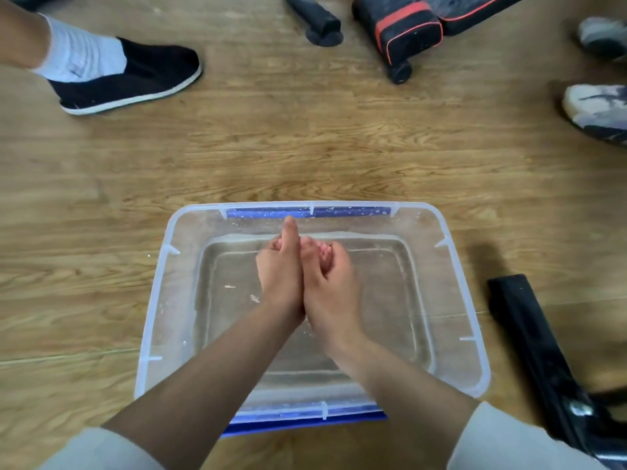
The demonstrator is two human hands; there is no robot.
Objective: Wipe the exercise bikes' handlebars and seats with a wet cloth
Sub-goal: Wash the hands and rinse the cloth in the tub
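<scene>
Both my hands are pressed together above a clear plastic tub (159,300) that stands on the wooden floor with shallow water in it. My left hand (280,271) has its thumb pointing up and its fingers curled. The fingers of my right hand (330,283) are curled beside it. A small pink cloth (322,254) is bunched between the two hands, with only bits of it showing between the fingers. No bike handlebar or seat is in plain view.
A person's black shoe with a white sock (129,76) stands at the upper left. Grey sneakers (597,110) are at the right edge. Black and red padded equipment (407,32) lies at the top. A black metal base bar (532,340) runs along the floor right of the tub.
</scene>
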